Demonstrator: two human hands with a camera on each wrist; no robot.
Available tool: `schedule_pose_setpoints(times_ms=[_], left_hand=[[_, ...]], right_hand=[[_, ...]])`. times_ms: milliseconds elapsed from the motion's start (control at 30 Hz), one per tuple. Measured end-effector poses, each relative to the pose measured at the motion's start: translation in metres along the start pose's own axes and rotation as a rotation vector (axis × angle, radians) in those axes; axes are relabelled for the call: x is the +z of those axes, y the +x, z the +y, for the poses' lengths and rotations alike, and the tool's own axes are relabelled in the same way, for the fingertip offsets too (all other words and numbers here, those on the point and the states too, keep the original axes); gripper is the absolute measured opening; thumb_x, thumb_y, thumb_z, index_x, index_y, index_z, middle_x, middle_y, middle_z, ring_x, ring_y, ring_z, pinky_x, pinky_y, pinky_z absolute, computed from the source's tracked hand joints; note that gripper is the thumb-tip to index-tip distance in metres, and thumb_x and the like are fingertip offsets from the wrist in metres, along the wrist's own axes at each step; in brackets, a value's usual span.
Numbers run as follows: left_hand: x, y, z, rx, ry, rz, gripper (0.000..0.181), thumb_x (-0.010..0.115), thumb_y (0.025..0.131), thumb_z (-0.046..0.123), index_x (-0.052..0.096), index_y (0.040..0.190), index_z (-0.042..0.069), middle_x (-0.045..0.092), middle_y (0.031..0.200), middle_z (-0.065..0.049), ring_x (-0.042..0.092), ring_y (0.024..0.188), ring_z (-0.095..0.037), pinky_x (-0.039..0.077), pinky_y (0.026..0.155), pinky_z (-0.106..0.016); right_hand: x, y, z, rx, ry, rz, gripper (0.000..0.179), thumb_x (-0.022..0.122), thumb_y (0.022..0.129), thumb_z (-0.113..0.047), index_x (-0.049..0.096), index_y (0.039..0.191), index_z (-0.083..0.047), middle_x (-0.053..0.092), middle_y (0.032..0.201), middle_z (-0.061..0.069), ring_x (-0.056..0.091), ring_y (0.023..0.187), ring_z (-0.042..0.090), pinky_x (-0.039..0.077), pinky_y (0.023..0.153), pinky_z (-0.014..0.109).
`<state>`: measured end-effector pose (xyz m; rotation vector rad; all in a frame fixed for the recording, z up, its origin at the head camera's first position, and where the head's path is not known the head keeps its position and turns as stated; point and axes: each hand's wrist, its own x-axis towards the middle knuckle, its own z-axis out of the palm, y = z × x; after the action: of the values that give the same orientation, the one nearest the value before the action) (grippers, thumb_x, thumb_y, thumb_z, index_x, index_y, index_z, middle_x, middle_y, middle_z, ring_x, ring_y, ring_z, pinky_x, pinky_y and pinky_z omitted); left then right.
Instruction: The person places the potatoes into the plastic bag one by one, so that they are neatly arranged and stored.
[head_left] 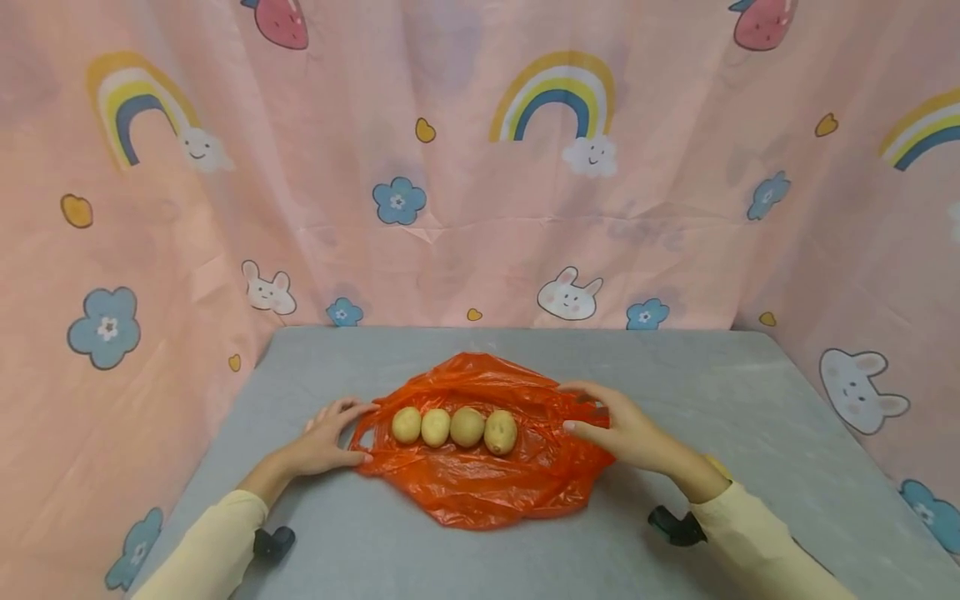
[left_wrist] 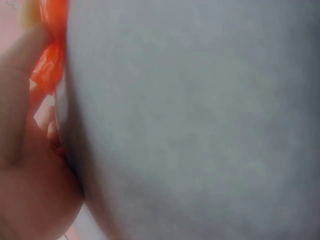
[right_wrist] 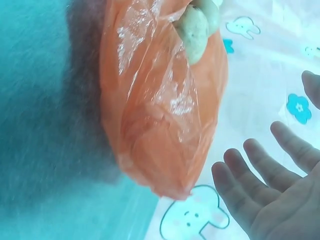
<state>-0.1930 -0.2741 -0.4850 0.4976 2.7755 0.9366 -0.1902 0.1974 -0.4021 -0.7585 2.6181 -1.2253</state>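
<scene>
An orange-red plastic bag (head_left: 495, 492) lies spread on the grey table with its mouth facing up. Several potatoes (head_left: 467, 427) sit in a row inside it, toward its left half. At the bag's left end, my left hand (head_left: 322, 437) touches the handle edges, its thumb and fingers spread apart around a handle opening. The left wrist view shows the thumb (left_wrist: 37, 45) against the crinkled plastic. My right hand (head_left: 626, 429) is at the bag's right end with fingers extended and thumb apart. In the right wrist view its fingers (right_wrist: 262, 165) are spread beside the bag, holding nothing.
The grey table (head_left: 750, 400) extends around the bag on all sides. A pink curtain (head_left: 465, 250) printed with rainbows, flowers and rabbits hangs behind and along both sides. Dark devices (head_left: 675, 527) are near both wrists.
</scene>
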Motion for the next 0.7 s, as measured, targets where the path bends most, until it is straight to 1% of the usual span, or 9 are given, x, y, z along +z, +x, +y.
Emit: schedule_pose_setpoints(times_ms=[67, 200, 333, 533, 633, 700], left_hand=[[0.000, 0.000, 0.001, 0.002, -0.002, 0.000, 0.073, 0.079, 0.084, 0.038, 0.050, 0.148, 0.021, 0.039, 0.149, -0.013, 0.034, 0.134, -0.043, 0.024, 0.099, -0.064], [0.000, 0.000, 0.001, 0.005, -0.004, 0.007, 0.073, 0.080, 0.083, 0.037, 0.051, 0.148, 0.020, 0.039, 0.148, -0.013, 0.034, 0.133, -0.043, 0.024, 0.098, -0.063], [-0.002, -0.001, 0.001, 0.002, 0.004, 0.008, 0.073, 0.080, 0.083, 0.038, 0.051, 0.148, 0.020, 0.039, 0.148, -0.013, 0.034, 0.133, -0.042, 0.024, 0.098, -0.062], [-0.002, 0.000, 0.001, -0.003, -0.004, -0.002, 0.073, 0.079, 0.084, 0.038, 0.050, 0.149, 0.020, 0.038, 0.149, -0.013, 0.034, 0.134, -0.042, 0.023, 0.098, -0.063], [-0.001, 0.000, 0.001, -0.006, -0.004, -0.001, 0.073, 0.079, 0.084, 0.039, 0.049, 0.149, 0.021, 0.038, 0.150, -0.013, 0.033, 0.135, -0.043, 0.023, 0.100, -0.065], [-0.001, 0.000, 0.001, -0.011, -0.006, -0.002, 0.074, 0.079, 0.084, 0.039, 0.049, 0.149, 0.021, 0.037, 0.150, -0.013, 0.033, 0.135, -0.043, 0.023, 0.100, -0.065]], right_hand=[[-0.003, -0.003, 0.001, 0.000, -0.005, 0.012, 0.049, 0.069, 0.096, -0.022, 0.054, 0.139, -0.002, 0.061, 0.133, 0.020, 0.058, 0.116, 0.038, 0.052, 0.093, 0.054], [-0.009, -0.010, 0.005, 0.004, -0.036, 0.042, 0.048, 0.069, 0.096, -0.021, 0.055, 0.138, -0.003, 0.063, 0.133, 0.018, 0.059, 0.116, 0.037, 0.050, 0.094, 0.054], [-0.014, -0.016, 0.011, 0.002, -0.056, 0.060, 0.047, 0.069, 0.096, -0.018, 0.055, 0.139, -0.004, 0.062, 0.136, 0.019, 0.059, 0.118, 0.038, 0.050, 0.093, 0.055], [-0.022, -0.026, 0.021, 0.027, -0.091, 0.079, 0.048, 0.068, 0.096, -0.019, 0.055, 0.140, -0.004, 0.059, 0.139, 0.021, 0.057, 0.119, 0.040, 0.050, 0.093, 0.056], [-0.026, -0.033, 0.026, 0.033, -0.112, 0.086, 0.047, 0.069, 0.096, -0.019, 0.056, 0.139, -0.003, 0.059, 0.138, 0.022, 0.058, 0.119, 0.040, 0.051, 0.092, 0.055], [-0.029, -0.037, 0.029, 0.037, -0.141, 0.088, 0.046, 0.068, 0.097, -0.020, 0.056, 0.138, -0.003, 0.061, 0.137, 0.022, 0.059, 0.117, 0.040, 0.052, 0.091, 0.051]])
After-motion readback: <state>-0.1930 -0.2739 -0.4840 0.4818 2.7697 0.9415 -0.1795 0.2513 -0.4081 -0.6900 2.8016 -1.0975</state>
